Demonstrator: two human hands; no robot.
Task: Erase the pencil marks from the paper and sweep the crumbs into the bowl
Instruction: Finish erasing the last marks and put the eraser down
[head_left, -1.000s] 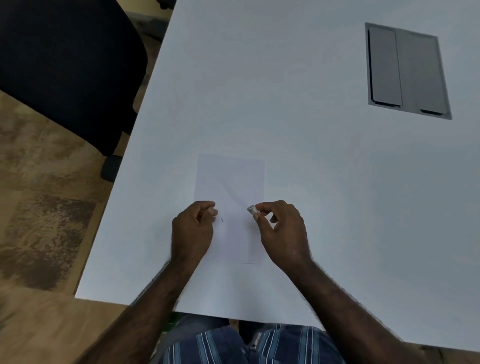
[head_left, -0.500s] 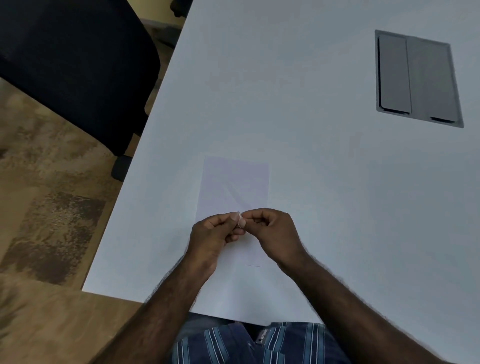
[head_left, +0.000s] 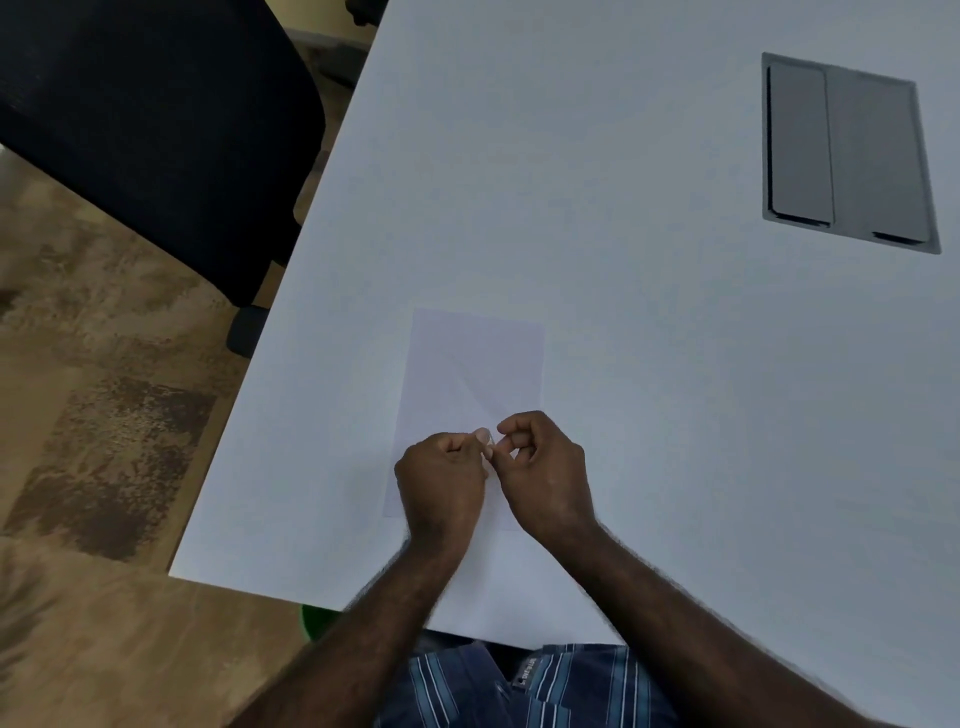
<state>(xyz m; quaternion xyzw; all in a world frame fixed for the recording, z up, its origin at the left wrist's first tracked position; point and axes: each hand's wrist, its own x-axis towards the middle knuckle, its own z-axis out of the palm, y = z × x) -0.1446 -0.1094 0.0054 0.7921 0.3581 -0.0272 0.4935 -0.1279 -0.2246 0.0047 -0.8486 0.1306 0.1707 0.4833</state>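
Observation:
A pale sheet of paper (head_left: 470, 374) lies flat on the white table (head_left: 597, 234), near its front edge. Both my hands hover over the lower half of the sheet, fingertips touching. My left hand (head_left: 441, 483) is curled, thumb and forefinger pinched. My right hand (head_left: 545, 473) is curled too, facing it. Only a sliver of the small pale eraser (head_left: 492, 445) shows between the two sets of fingertips. The hands hide the pencil mark seen earlier. No crumbs or bowl can be made out on the table.
A grey hatch with two flaps (head_left: 847, 150) is set into the table at the far right. A black office chair (head_left: 156, 130) stands left of the table on the brown floor. A small green thing (head_left: 316, 621) peeks out under the table's front edge.
My hands were apart, the right pinching the eraser and a small pencil mark showing between them. They have come together over the paper, covering the mark.

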